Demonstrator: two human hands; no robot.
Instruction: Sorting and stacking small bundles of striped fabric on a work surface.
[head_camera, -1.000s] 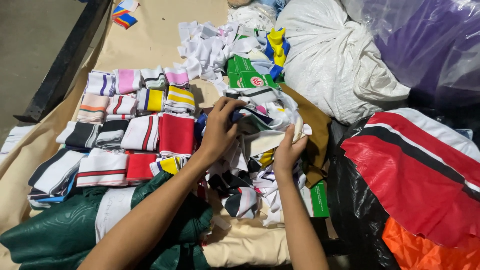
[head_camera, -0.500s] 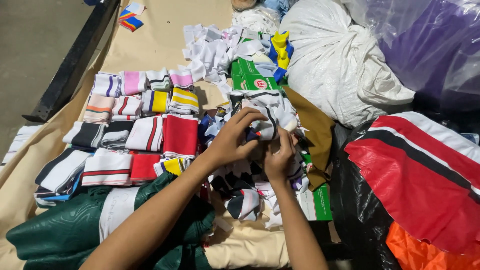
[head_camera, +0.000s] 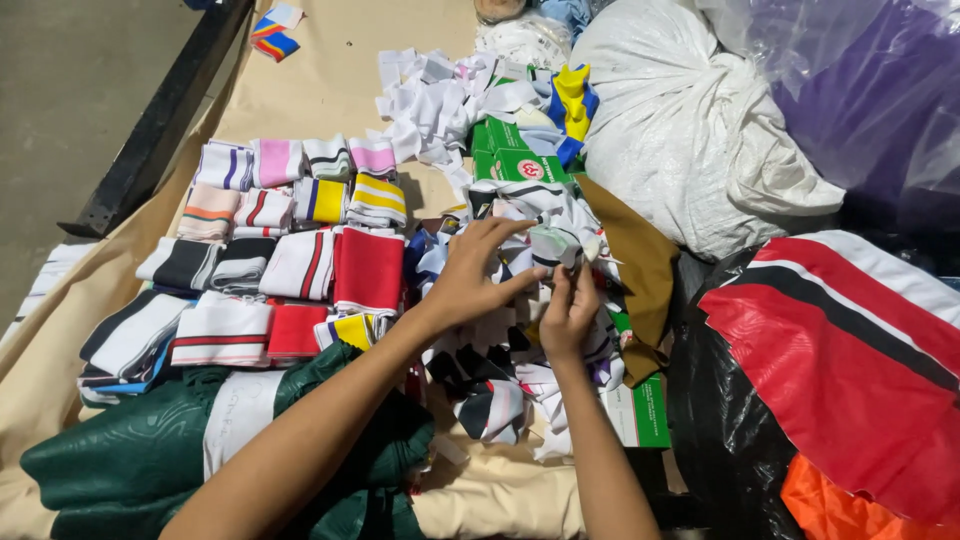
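My left hand (head_camera: 470, 275) and my right hand (head_camera: 568, 312) meet over a loose heap of striped knit fabric strips (head_camera: 505, 395) on a tan sheet. Both pinch the same pale strip with dark stripes (head_camera: 553, 247), lifted a little above the heap. To the left lie sorted folded strips in rows: a red one with a white stripe (head_camera: 368, 268), a white one with a red stripe (head_camera: 303, 264), yellow-striped ones (head_camera: 377, 198), pink ones (head_camera: 276, 160).
Green fabric (head_camera: 140, 455) lies at the near left. A green box (head_camera: 515, 160) and white strips (head_camera: 440, 95) sit behind the heap. At right are a white sack (head_camera: 690, 130), purple plastic-wrapped cloth (head_camera: 870, 90) and red-black-white fabric (head_camera: 850, 360). A black bar (head_camera: 160, 120) edges the left.
Both hands have risen from the heap and come together, drawing a pale striped strip up between them. The view has shifted slightly.
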